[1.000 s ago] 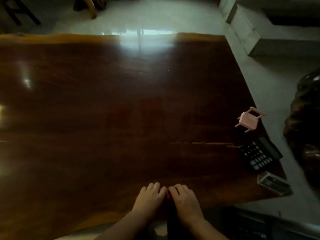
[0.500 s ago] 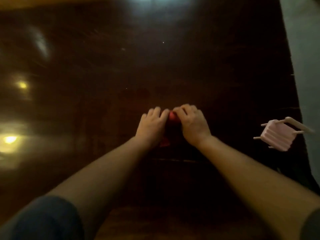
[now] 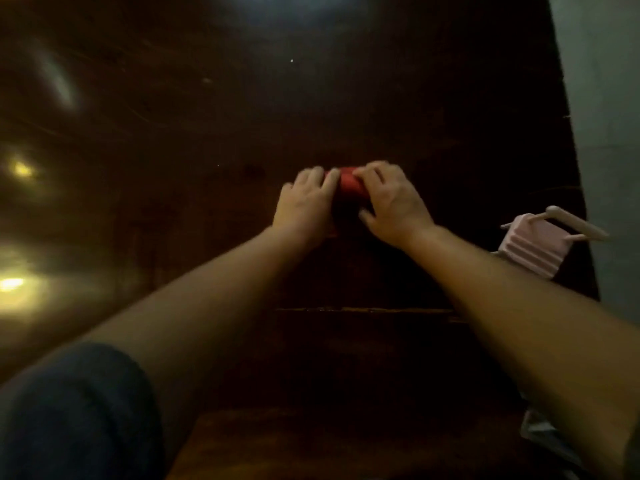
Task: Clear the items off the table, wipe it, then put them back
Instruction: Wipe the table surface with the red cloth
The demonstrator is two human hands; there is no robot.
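Note:
Both my arms stretch far out over the dark wooden table (image 3: 214,140). My left hand (image 3: 304,202) and my right hand (image 3: 391,199) press side by side on a red cloth (image 3: 348,184), of which only a small bunched part shows between the fingers. The cloth lies flat on the tabletop near its middle. A small pink toy chair (image 3: 533,247) lies tipped on the table at the right, close to my right forearm and near the table's right edge.
The table's right edge (image 3: 571,174) runs along a pale grey floor (image 3: 609,116). Light reflections glare on the table's left side. A crack (image 3: 363,310) crosses the wood under my arms. A pale object (image 3: 540,431) shows at the lower right, mostly hidden by my right arm.
Both hands have pushed the red cloth from the table's near edge out toward the middle. My view has leaned forward, so the calculator and the small box have dropped out of sight.

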